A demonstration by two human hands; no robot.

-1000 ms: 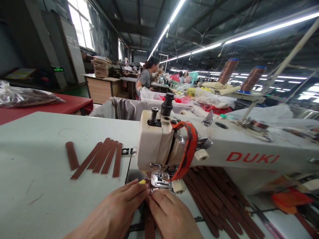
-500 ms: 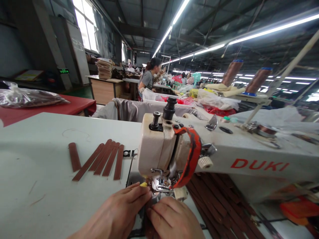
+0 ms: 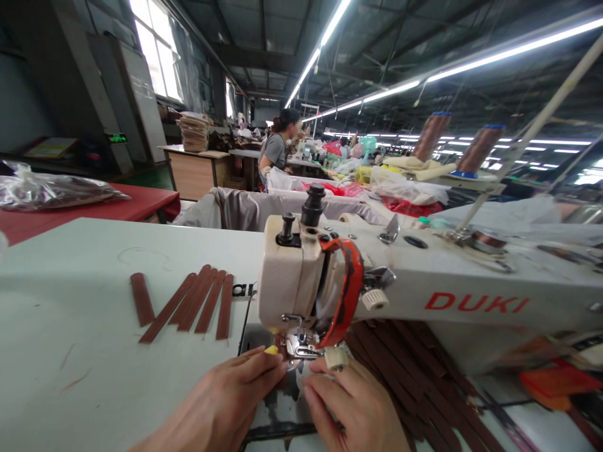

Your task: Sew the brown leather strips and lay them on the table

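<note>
Both hands are working at the presser foot [image 3: 298,344] of the sewing machine [image 3: 400,282]. The left hand [image 3: 226,402], fingers extended and flat, is pressing near the needle plate; a yellow bit [image 3: 270,349] is showing at its fingertip. The right hand [image 3: 353,408], fingers loosely curled, is resting beside the foot; whether it is gripping a strip, cannot tell. Sewn-looking brown strips [image 3: 198,304] are lying fanned at left, probably done; a larger pile [image 3: 414,370] is waiting under the machine arm.

The left hand [image 3: 230,402] reaches forward, palm down, fingers extended together. The right hand [image 3: 351,405] lies just beside it, palm down, fingers loosely curled, holding nothing.
</note>
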